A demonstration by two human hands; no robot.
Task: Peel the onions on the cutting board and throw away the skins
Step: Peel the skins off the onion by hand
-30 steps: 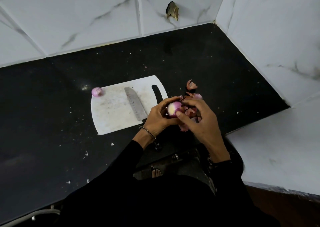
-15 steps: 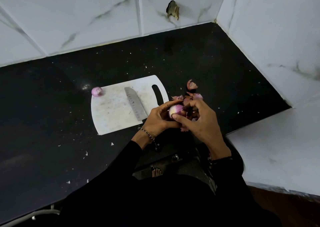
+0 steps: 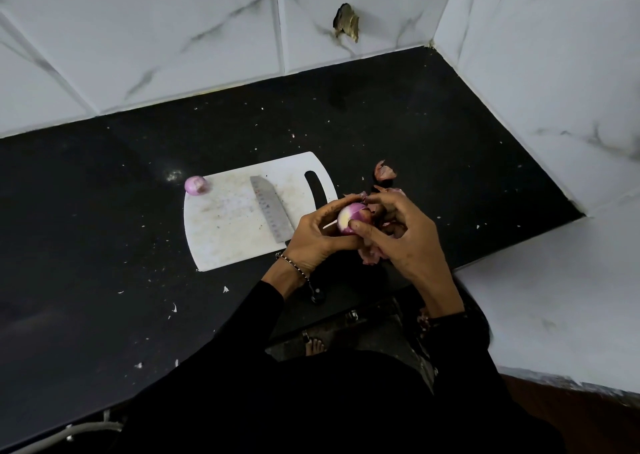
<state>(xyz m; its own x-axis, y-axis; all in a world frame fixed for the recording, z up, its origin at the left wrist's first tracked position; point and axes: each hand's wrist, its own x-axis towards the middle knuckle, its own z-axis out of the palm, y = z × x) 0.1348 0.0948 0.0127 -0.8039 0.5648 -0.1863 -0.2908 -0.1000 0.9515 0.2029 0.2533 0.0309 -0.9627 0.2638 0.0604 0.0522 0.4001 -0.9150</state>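
My left hand (image 3: 317, 235) cups a small purple onion (image 3: 353, 215) with a pale cut end, just off the right edge of the white cutting board (image 3: 228, 228). My right hand (image 3: 403, 239) grips the same onion, thumb on its front and fingertips on its far side. Loose pink skins (image 3: 383, 173) lie on the black counter beyond and beneath my hands. A second purple onion (image 3: 196, 185) sits at the board's far left corner. A knife (image 3: 272, 213) lies on the board, its black handle partly under my left wrist.
The black counter (image 3: 104, 245) ends at white marble-tiled walls behind and to the right (image 3: 554, 72). A white ledge (image 3: 554, 297) stands at the right front. Small white flecks dot the counter. My foot shows on the floor below the counter edge.
The onion has turned slightly between my hands and my right fingers have shifted round its far side. Both hands stay in the same spot.
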